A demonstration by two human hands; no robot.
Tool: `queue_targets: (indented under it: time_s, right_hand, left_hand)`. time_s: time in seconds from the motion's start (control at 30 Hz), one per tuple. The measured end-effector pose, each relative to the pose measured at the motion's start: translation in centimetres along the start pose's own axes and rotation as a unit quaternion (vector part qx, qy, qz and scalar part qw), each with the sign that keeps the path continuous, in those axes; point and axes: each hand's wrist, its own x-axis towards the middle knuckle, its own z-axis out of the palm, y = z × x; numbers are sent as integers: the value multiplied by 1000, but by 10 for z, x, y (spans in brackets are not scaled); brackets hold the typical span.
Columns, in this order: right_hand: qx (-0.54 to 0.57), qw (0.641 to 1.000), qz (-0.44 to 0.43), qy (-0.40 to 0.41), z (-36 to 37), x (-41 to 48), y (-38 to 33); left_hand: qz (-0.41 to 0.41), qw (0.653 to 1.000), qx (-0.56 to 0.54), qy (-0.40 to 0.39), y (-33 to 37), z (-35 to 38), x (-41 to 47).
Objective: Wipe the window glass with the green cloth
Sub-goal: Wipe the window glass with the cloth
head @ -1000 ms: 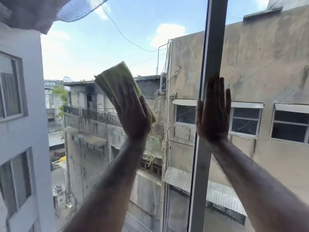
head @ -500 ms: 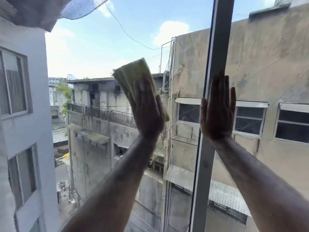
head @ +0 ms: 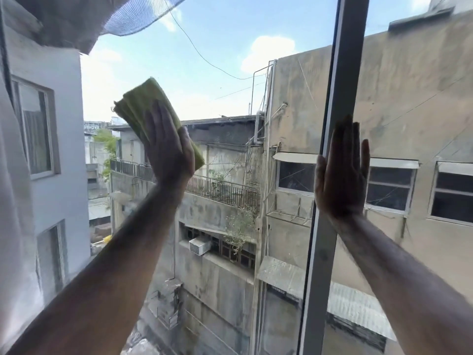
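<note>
The green cloth [head: 139, 105] is folded and lies flat against the window glass [head: 220, 55], left of the middle. My left hand [head: 169, 149] presses on it with the palm and straight fingers; the cloth sticks out above the fingertips and past the right side of the hand. My right hand [head: 341, 172] holds nothing and rests flat, fingers up, on the grey upright window frame [head: 344, 73] and the pane beside it. Both forearms reach up from the bottom corners.
A pale curtain [head: 15, 201] hangs along the left edge, with dark netting [head: 138, 19] at the top left. Concrete buildings, a railed balcony and cables show through the glass. The upright frame splits the window into a wide left pane and a narrower right pane.
My left hand slid the cloth right towards the frame, then back left and slightly up, away from my right hand. My right hand has stayed on the frame.
</note>
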Motion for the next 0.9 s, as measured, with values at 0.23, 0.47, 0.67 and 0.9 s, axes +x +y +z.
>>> queue_targets:
  time_s: [0.23,0.47,0.67,0.9]
  right_hand:
    - [0,1000,1,-1,1,0,1]
    - [10,1000,5,-10,-2,1,0]
    - [-3,1000,5,-3,0,0,-1]
    - [-4,1000,2,-4,0,0,1]
  left_hand:
    - [323,946,-6,-34,94,43,-32]
    - [344,933,61,-84,-39,7,-89]
    - [122,991,38,-30,20,11,8]
    - [428,899,51,-81,95,54,-70]
